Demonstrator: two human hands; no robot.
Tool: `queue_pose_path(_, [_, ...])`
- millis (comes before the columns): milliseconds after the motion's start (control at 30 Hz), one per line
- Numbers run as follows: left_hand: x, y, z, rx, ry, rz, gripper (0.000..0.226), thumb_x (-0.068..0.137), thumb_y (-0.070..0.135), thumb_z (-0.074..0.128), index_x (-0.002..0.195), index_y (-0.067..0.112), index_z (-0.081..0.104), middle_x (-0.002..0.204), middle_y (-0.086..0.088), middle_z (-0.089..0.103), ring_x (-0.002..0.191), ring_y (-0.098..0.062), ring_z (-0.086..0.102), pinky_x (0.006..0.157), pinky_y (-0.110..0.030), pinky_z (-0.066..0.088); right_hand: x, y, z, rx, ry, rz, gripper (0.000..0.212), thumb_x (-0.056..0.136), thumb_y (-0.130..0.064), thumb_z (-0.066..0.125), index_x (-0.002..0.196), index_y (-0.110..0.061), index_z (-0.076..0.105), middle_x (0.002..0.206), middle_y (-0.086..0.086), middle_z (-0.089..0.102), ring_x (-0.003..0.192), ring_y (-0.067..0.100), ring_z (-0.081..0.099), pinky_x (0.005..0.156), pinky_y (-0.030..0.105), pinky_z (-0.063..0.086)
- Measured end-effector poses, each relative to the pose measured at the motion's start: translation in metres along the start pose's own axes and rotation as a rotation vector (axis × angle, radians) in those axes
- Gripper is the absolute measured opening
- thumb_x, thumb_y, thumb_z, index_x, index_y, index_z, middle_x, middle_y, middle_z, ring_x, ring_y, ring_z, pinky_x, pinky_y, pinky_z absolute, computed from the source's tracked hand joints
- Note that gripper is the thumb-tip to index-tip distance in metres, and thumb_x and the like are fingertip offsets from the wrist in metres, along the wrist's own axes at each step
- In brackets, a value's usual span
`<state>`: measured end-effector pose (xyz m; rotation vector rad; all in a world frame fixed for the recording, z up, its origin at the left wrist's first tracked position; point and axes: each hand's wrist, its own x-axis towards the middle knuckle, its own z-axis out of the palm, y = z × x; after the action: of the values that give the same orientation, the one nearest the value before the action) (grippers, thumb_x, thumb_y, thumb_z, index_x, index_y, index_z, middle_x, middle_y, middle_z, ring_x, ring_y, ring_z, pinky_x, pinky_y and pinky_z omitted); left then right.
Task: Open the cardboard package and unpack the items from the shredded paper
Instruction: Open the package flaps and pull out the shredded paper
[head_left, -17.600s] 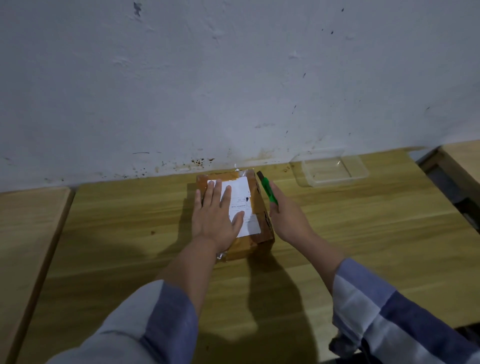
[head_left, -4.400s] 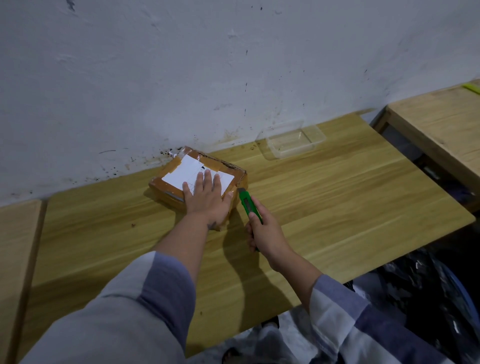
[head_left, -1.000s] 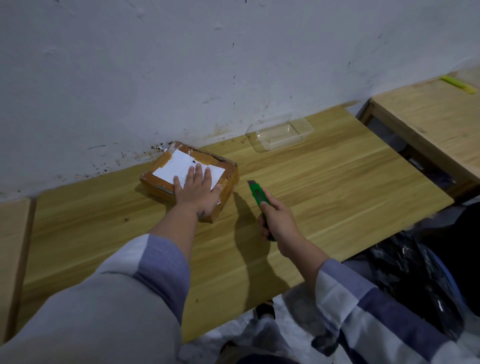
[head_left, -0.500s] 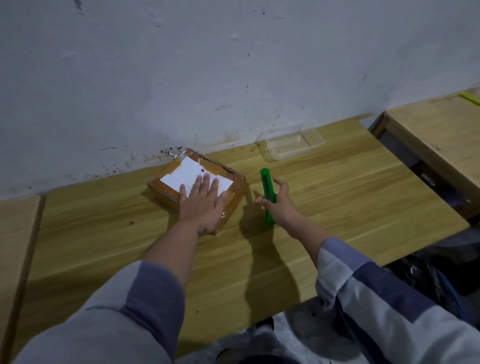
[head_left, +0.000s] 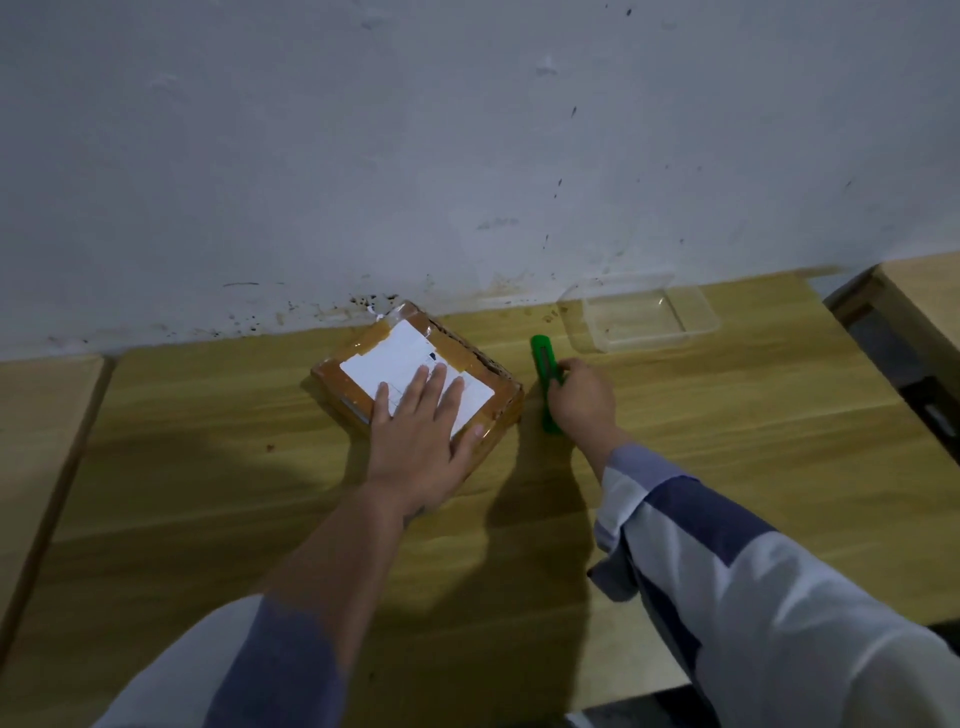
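left hand (head_left: 422, 432) flat on package (head_left: 415, 371); right hand (head_left: 582, 402) grip around cutter (head_left: 544, 382)

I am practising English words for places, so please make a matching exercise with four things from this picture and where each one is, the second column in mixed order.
Things:
1. cardboard package
2. green cutter
3. clear plastic tray
4. left hand

Places:
a. flat on top of the package
b. by the wall, right of the cutter
c. under the left hand
d. on the table, at the right hand

Pairs: 1-c, 2-d, 3-b, 4-a
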<state>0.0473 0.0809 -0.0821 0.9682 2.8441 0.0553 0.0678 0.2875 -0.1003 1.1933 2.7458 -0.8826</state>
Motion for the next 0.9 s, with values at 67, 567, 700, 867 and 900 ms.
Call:
queue_pose_path(67, [0.000,0.001,0.000,-0.005,0.000,-0.005,0.086,0.079,0.064,-0.020,0.153,0.028,0.003,0.162,0.003,-0.005,0.148,-0.015,-0.013,0.117,-0.051,-0.007,0.002,0.000,0.001,-0.036,0.016,-0.005,0.037,0.091,-0.022,0.051,0.127,-0.016,0.054,0.116,0.014,0.062,0.099,0.033,0.062,0.081,0.046,0.055])
queue_pose_path(567, [-0.001,-0.009,-0.014,-0.102,-0.108,0.023,0.077,0.088,0.065,-0.009,0.152,0.022,-0.009,0.159,0.009,-0.015,0.145,-0.005,-0.018,0.119,-0.045,-0.009,-0.013,-0.057,-0.006,0.305,-0.260,-0.255,0.029,0.095,-0.026,0.050,0.109,-0.012,0.071,0.111,0.007,0.071,0.099,0.024,0.065,0.073,0.023,0.044])
queue_pose_path(700, [-0.009,-0.018,-0.020,-0.086,-0.172,0.031,0.064,0.097,0.055,0.003,0.152,0.025,-0.009,0.159,0.011,-0.015,0.144,-0.004,-0.019,0.115,-0.051,-0.017,-0.040,-0.047,-0.001,0.320,-0.209,-0.228,0.026,0.094,-0.024,0.052,0.101,-0.011,0.072,0.100,0.010,0.073,0.094,0.026,0.065,0.074,0.027,0.047])
queue_pose_path(867, [-0.022,-0.016,-0.022,0.003,-0.224,-0.086,0.063,0.098,0.053,-0.001,0.152,0.023,-0.012,0.158,0.009,-0.021,0.145,-0.013,-0.023,0.107,-0.060,-0.021,-0.095,-0.042,0.012,0.416,-0.202,-0.126,0.017,0.091,-0.024,0.058,0.084,-0.010,0.066,0.084,0.005,0.067,0.080,0.020,0.060,0.069,0.026,0.042])
queue_pose_path(900, [-0.027,-0.016,-0.022,0.000,-0.227,-0.098,0.062,0.098,0.051,0.000,0.152,0.022,-0.012,0.158,0.008,-0.021,0.145,-0.014,-0.023,0.108,-0.061,-0.019,-0.107,-0.042,0.016,0.423,-0.188,-0.118,0.017,0.089,-0.024,0.060,0.079,-0.011,0.064,0.080,0.004,0.065,0.077,0.019,0.059,0.067,0.025,0.040])
